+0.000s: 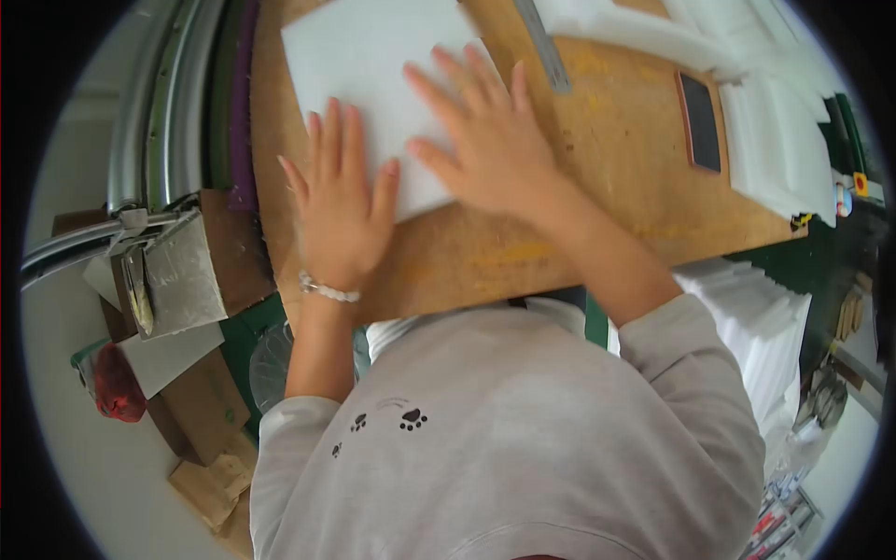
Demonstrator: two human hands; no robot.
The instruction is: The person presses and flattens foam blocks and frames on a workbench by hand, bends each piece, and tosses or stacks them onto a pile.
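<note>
A white rectangular sheet or stack of sheets [373,56], perhaps foam, lies on the wooden table [485,252]. My left hand [343,210] rests at its near left edge, fingers stretched forward over it. My right hand [495,140] lies across its right side with fingers spread and slightly blurred. Neither hand is wrapped round anything. A metal ruler [543,42] is on the table just beyond my right fingertips.
A dark phone-like slab [700,121] lies at the right, beside stacked white sheets [775,131]. More white sheets [747,308] stand below the table's right edge. Metal rollers [154,112] run along the left, above a cardboard box [201,401].
</note>
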